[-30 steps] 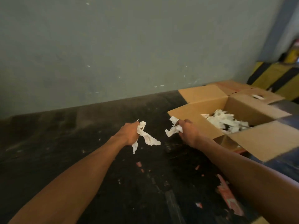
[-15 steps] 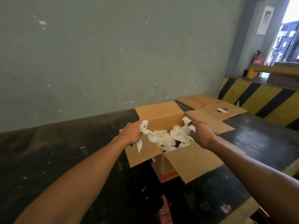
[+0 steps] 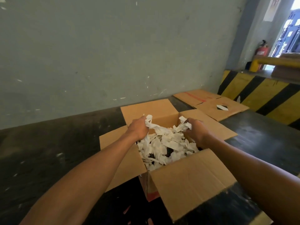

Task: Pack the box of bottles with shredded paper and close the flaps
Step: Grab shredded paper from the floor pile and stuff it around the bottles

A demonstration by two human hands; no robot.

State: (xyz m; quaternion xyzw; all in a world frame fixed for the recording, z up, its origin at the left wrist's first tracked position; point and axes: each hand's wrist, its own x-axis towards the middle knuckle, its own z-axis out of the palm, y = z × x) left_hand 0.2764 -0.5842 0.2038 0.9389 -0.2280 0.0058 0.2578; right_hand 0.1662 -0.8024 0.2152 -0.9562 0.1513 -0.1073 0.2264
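An open cardboard box [image 3: 190,179] stands on the dark floor with all its flaps folded outward. White shredded paper [image 3: 164,148] fills its inside; dark gaps show between the scraps, and no bottle is plainly visible. My left hand [image 3: 138,129] is over the box's left side, closed around a strip of shredded paper that trails down into the pile. Over the right side, my right hand [image 3: 196,130] clutches another bunch of shredded paper.
Flattened cardboard sheets [image 3: 211,104] lie on the floor behind the box to the right. A yellow-and-black striped kerb [image 3: 263,95] runs along the right, with a red fire extinguisher [image 3: 261,52] behind it. A grey wall [image 3: 113,54] rises close behind the box.
Both hands, each holding paper, have moved from the floor left of the box to above its opening. The view has swung right, and the box now sits centred and closer.
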